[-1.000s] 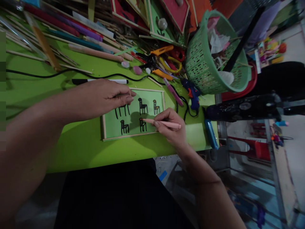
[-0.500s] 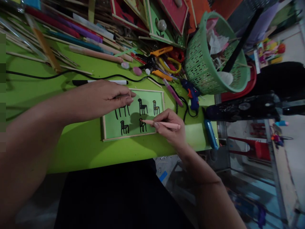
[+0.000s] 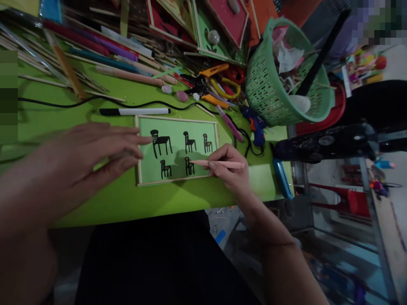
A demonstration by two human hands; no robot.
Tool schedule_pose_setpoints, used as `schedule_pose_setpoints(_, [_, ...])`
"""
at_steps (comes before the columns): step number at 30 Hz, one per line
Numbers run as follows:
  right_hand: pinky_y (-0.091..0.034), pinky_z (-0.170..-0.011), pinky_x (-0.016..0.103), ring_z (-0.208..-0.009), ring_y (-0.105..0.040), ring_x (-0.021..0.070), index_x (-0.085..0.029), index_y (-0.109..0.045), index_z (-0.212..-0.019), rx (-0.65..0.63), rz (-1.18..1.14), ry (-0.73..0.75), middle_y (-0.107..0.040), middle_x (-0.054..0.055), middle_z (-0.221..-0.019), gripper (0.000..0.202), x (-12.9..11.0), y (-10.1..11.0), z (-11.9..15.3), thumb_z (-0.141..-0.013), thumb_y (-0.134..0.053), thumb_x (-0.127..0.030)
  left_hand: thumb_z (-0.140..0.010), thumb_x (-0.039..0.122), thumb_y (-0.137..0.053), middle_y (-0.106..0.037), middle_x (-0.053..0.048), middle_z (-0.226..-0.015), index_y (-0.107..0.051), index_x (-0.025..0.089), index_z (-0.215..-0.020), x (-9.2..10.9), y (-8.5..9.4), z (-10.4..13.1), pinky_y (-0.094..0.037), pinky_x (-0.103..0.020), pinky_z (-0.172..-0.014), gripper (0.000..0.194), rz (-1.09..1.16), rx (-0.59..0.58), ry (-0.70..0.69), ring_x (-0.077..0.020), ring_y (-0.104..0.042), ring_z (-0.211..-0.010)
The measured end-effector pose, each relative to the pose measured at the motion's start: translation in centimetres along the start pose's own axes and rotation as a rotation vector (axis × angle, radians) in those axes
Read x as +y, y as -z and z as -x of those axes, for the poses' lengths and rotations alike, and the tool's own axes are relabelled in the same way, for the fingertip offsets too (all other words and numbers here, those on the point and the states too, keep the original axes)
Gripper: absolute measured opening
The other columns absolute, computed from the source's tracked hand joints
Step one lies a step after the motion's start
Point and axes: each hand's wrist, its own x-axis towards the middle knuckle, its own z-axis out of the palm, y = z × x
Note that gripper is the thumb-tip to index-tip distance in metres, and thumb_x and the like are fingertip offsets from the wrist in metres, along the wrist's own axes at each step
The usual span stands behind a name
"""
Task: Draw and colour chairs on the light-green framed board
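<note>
A green panel [image 3: 178, 127] edged with thin wooden sticks lies on the green table, with several black chair drawings on it. My right hand [image 3: 227, 167] grips a light pink pen [image 3: 219, 164], its tip touching or just over the lower middle chair drawing [image 3: 189, 166]. At the panel's left edge, my left hand [image 3: 104, 148] is slightly blurred, fingers stretched out and holding nothing. A black and white marker [image 3: 135, 112] lies just behind the panel's top edge.
Behind the panel run a black cable [image 3: 121, 101], loose pens, sticks and orange-handled pliers [image 3: 200, 82]. A blue glue gun [image 3: 257, 127] and a green basket [image 3: 270, 80] stand to the right. A blue object [image 3: 282, 178] lies at the table's right edge.
My left hand has moved left off the panel, uncovering the upper left chair drawing and the marker. My right hand has barely moved, still with the pen at the lower middle drawing.
</note>
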Motion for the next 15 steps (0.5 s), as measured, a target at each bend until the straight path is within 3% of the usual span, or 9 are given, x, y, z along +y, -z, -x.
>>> schedule_pose_setpoints(2, [-0.044, -0.057, 0.030, -0.062, -0.059, 0.0132, -0.024, -0.070, -0.087, -0.024, 0.011, 0.005, -0.070, -0.002, -0.074, 0.022, 0.1, 0.0, -0.1, -0.091, -0.084, -0.041, -0.106, 0.047, -0.051, -0.071, 0.016, -0.152, -0.072, 0.048, -0.118, 0.1, -1.4, 2.0, -0.037, -0.055, -0.129, 0.024, -0.015, 0.022, -0.087, -0.0305, -0.064, -0.145])
schedule_pose_setpoints(6, [-0.045, -0.057, 0.029, -0.062, -0.059, 0.0130, -0.024, -0.071, -0.088, -0.043, -0.002, 0.012, -0.071, -0.002, -0.075, 0.022, 0.4, -0.1, -0.2, -0.092, -0.083, -0.041, -0.104, 0.044, -0.052, -0.072, 0.016, -0.148, -0.070, 0.052, -0.121, 1.0, -3.1, 3.7, -0.031, -0.061, -0.131, 0.026, -0.028, 0.004, -0.110, -0.0319, -0.065, -0.146])
schedule_pose_setpoints(15, [-0.047, -0.059, 0.029, -0.065, -0.061, 0.0135, -0.024, -0.071, -0.090, -0.050, 0.012, -0.001, -0.070, -0.002, -0.076, 0.023, 0.3, -0.3, -0.2, -0.091, -0.084, -0.042, -0.102, 0.044, -0.051, -0.074, 0.015, -0.144, -0.071, 0.049, -0.116, 1.0, -3.2, 3.4, -0.035, -0.064, -0.127, 0.025, -0.040, 0.017, -0.083, -0.0330, -0.066, -0.145])
